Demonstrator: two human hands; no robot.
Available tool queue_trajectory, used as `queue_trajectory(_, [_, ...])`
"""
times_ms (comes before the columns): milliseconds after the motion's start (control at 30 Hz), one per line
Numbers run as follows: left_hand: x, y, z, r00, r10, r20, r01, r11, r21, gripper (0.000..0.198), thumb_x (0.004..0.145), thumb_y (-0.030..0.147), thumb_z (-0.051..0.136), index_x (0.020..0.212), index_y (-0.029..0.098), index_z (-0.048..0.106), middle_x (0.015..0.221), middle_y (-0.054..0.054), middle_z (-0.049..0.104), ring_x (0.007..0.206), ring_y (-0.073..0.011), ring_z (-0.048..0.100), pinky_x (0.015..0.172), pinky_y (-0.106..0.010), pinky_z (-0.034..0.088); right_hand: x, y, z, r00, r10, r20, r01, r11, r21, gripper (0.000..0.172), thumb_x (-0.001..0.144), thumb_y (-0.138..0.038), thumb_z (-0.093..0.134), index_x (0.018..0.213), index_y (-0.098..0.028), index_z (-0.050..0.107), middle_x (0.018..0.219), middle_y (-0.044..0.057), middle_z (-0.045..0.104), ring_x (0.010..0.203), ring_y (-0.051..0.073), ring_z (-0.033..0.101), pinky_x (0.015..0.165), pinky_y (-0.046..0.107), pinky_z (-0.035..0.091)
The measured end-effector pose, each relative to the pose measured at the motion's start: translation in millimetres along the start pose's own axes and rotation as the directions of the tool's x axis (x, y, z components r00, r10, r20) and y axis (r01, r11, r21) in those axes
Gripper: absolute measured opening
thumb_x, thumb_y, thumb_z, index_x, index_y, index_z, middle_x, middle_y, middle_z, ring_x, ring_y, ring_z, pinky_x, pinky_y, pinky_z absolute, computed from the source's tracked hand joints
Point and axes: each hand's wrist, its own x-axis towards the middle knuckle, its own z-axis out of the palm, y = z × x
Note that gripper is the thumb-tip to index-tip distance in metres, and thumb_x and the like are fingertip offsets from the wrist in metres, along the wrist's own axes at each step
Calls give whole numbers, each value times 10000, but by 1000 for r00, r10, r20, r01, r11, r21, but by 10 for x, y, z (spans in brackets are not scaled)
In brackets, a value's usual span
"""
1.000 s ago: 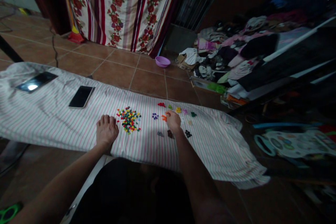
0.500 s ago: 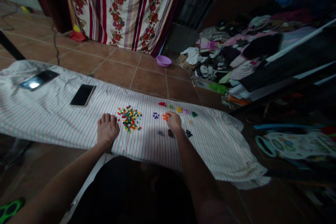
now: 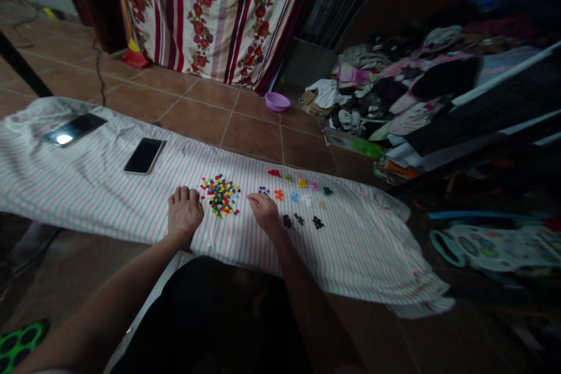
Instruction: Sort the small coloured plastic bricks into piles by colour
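My left hand (image 3: 184, 210) lies flat on the striped cloth (image 3: 236, 239), just left of a heap of small mixed-coloured pieces (image 3: 220, 196). To the heap's right hovers my right hand (image 3: 264, 210), thumb and fingers drawn together; whatever they may hold is too small to make out. Beyond it the pieces lie sorted by colour: purple (image 3: 263, 190), partly behind the fingertips, orange (image 3: 279, 194), light blue (image 3: 294, 197), red (image 3: 274, 173), yellow (image 3: 302, 183), dark green (image 3: 328, 190), brown (image 3: 287, 221) and black (image 3: 318, 222), among several others.
Two dark-screened devices rest on the cloth at left: a phone (image 3: 144, 155) and a larger one (image 3: 75, 129) reflecting light. On the tiled floor behind stands a purple basin (image 3: 277, 101). Piled clothes (image 3: 394, 87) fill the far right, and a patterned curtain (image 3: 205, 11) hangs at the back.
My right hand has moved left from the orange group to a spot between the mixed heap and the brown pieces, uncovering the light blue and white groups. The left hand stays in place.
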Motion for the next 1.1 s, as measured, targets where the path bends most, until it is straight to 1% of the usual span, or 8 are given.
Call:
queue_trajectory(133, [-3, -4, 6, 1000, 3, 1, -3, 1000, -6, 229, 882, 247, 396, 993, 157, 574, 1057, -157, 559, 1075, -313, 475, 870, -438, 367, -172, -156, 216, 997, -74, 2, 74, 995, 62, 364, 798, -65, 479, 1026, -210, 723, 980, 53, 700, 925, 175, 622, 879, 298, 500])
queue_trajectory(267, [-4, -9, 13, 1000, 3, 5, -3, 1000, -19, 256, 886, 256, 383, 1007, 149, 583, 1064, -167, 554, 1105, -325, 463, 877, -450, 363, -272, -210, 322, 999, -38, -20, 39, 997, 60, 344, 810, -77, 487, 1009, -220, 728, 953, 55, 663, 918, 181, 613, 872, 305, 507])
queue_trajectory(433, [-10, -12, 10, 1000, -6, 14, 7, 998, -57, 287, 875, 259, 380, 1024, 141, 596, 1057, -180, 558, 1094, -334, 460, 871, -468, 361, -325, -213, 362, 997, 10, -71, -3, 995, 102, 273, 832, -104, 522, 953, -232, 729, 946, 35, 636, 842, 152, 612, 828, 269, 505])
queue_trajectory(567, [-7, -13, 7, 1000, 3, 10, -3, 999, -32, 283, 875, 256, 370, 1003, 135, 591, 1041, -169, 558, 1073, -323, 470, 855, -445, 366, -377, -243, 388, 992, 6, -129, 4, 997, 83, 280, 842, -115, 515, 988, -230, 724, 959, 44, 637, 918, 168, 610, 867, 272, 490])
queue_trajectory(667, [-6, -15, 11, 1000, 3, 15, -3, 1000, -15, 279, 878, 259, 361, 988, 137, 586, 1037, -160, 558, 1064, -316, 477, 841, -429, 369, -412, -259, 418, 987, 6, -163, 5, 998, 68, 312, 853, -126, 506, 1056, -230, 719, 971, 53, 633, 949, 176, 606, 879, 277, 486])
queue_trajectory(767, [-11, -21, 21, 1000, 2, 6, -2, 1000, -3, 278, 880, 260, 357, 990, 140, 583, 1034, -158, 559, 1063, -311, 480, 851, -429, 367, -427, -256, 446, 985, 2, -172, 8, 998, 57, 333, 858, -128, 509, 1094, -232, 719, 967, 53, 629, 943, 175, 603, 866, 278, 487])
queue_trajectory(900, [-18, -23, 18, 1000, 6, -1, -6, 1000, -2, 275, 883, 260, 353, 984, 141, 579, 1030, -154, 559, 1058, -308, 483, 849, -425, 370, -425, -250, 459, 984, 9, -175, 2, 998, 64, 307, 865, -129, 520, 1059, -241, 731, 970, 50, 632, 943, 172, 603, 867, 276, 484])
queue_trajectory(1100, [-12, -18, 8, 1000, -2, 10, 2, 1000, -12, 285, 878, 256, 363, 1001, 125, 585, 1038, -172, 558, 1062, -323, 479, 848, -439, 368, -409, -254, 460, 981, 60, -183, -42, 994, 101, 256, 866, -159, 542, 1016, -245, 731, 965, 39, 635, 916, 167, 612, 848, 273, 486])
